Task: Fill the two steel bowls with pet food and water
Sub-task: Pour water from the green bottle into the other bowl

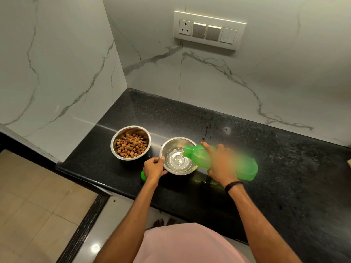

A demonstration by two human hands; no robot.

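Two steel bowls stand on the black counter. The left bowl holds brown pet food kibble. The right bowl has some clear water in its bottom. My right hand grips a green plastic bottle, tipped on its side with its open mouth over the right bowl, and water runs out of it. My left hand holds the near left rim of the right bowl. A green cap peeks out under my left hand.
White marble walls close the counter at the left and back. A switch panel is mounted on the back wall. The counter's front edge drops to a tiled floor at the lower left. A wet patch lies near my right wrist.
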